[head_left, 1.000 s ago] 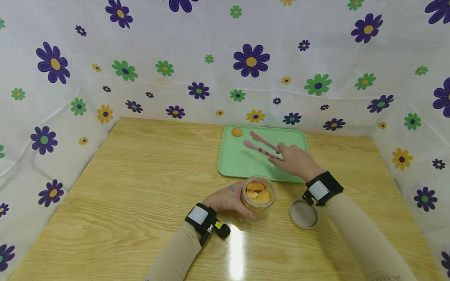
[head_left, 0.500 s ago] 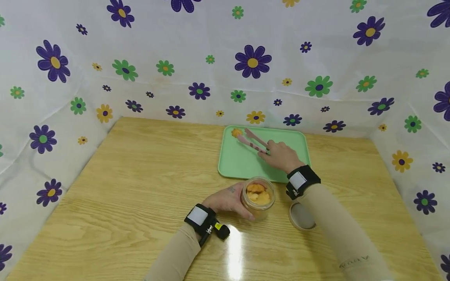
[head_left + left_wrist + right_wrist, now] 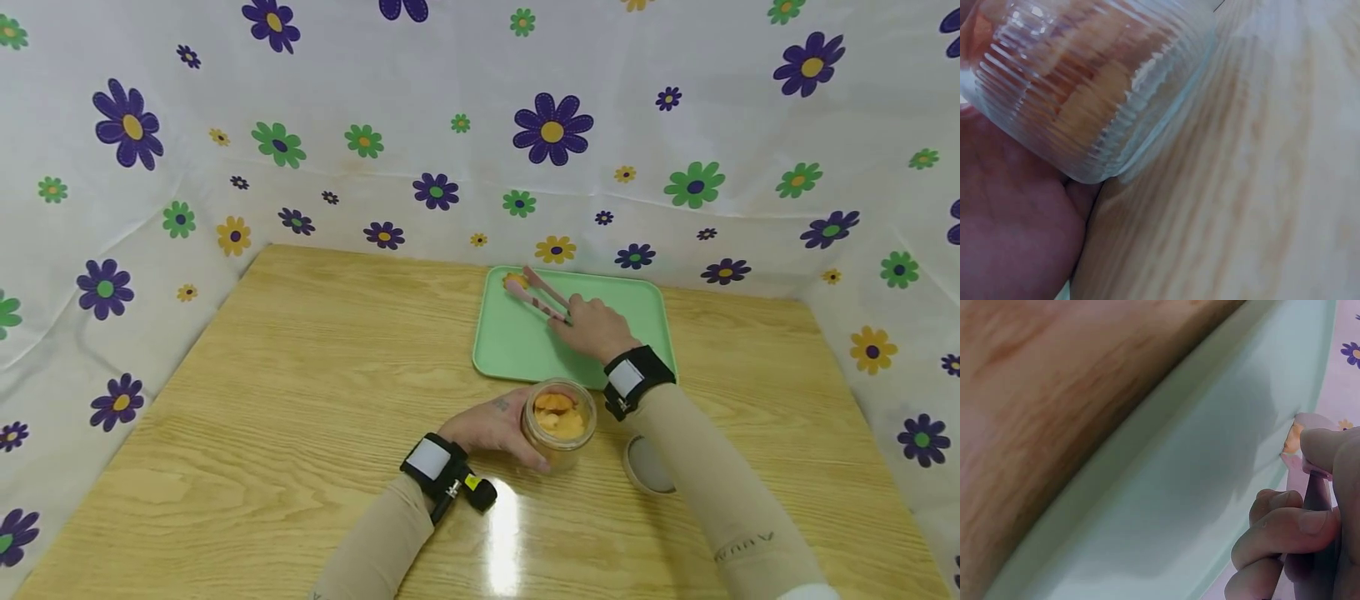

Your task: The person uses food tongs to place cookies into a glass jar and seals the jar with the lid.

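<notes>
My left hand (image 3: pixel 495 429) grips a ribbed glass jar (image 3: pixel 561 450) from its left side; the jar stands on the table with its mouth uncovered and orange-yellow crackers (image 3: pixel 558 417) inside. In the left wrist view the palm lies along the jar's wall (image 3: pixel 1104 106). My right hand (image 3: pixel 596 327) holds pink tongs (image 3: pixel 542 302) over the green tray (image 3: pixel 517 354). The tongs' spread tips are at a small scalloped orange cracker (image 3: pixel 514 280) in the tray's far left corner, one tip to either side of it. In the right wrist view, fingers (image 3: pixel 1285 528) curl round the tongs' dark handle (image 3: pixel 1319 569).
A round jar lid (image 3: pixel 649 465) lies inner side up on the wooden table (image 3: pixel 322 350), partly hidden under the right forearm. A white flowered cloth (image 3: pixel 450 83) hangs behind the table and along both sides.
My right hand has moved left and away from me, bringing the tongs from right of the cracker to around it. The left hand keeps its grip on the jar.
</notes>
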Demonstrator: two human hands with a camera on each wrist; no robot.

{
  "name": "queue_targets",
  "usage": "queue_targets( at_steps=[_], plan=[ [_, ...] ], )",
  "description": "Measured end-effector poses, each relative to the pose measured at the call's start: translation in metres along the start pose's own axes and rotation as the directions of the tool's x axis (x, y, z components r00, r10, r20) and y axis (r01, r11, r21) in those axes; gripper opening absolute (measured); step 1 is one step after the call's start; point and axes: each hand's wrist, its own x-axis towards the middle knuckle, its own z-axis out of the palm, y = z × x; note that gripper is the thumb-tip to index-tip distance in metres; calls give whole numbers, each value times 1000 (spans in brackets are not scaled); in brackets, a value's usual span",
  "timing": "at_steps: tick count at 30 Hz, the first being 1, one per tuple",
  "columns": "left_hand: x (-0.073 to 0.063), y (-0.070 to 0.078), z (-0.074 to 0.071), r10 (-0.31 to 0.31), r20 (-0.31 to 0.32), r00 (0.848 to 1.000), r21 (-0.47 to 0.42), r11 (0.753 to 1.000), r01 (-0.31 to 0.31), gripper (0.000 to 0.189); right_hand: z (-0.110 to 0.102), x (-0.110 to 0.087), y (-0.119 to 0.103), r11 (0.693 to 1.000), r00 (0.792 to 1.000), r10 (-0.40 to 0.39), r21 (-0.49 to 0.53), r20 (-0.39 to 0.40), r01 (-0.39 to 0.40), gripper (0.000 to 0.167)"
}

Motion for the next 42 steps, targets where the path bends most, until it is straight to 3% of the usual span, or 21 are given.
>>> queue_targets(
  at_steps=[6, 22, 29, 42],
  plan=[
    [3, 0, 1, 4, 32, 999, -37, 999, -3, 97, -2, 3, 0, 1000, 1000, 0, -12, -8, 0, 48],
    [6, 4, 2, 8, 28, 1000, -20, 1000, -7, 97, -5, 7, -8, 1000, 1000, 9, -4, -11, -9, 39],
    [5, 2, 2, 24, 27, 999, -33, 999, -23, 98, -8, -2, -4, 1000, 1000, -24, -13, 14, 24, 40],
    [0, 0, 1, -29, -19, 999, -2, 1000, 29, 96, -19, -31, 4, 996, 996, -88, 21, -15, 89, 36]
  ],
)
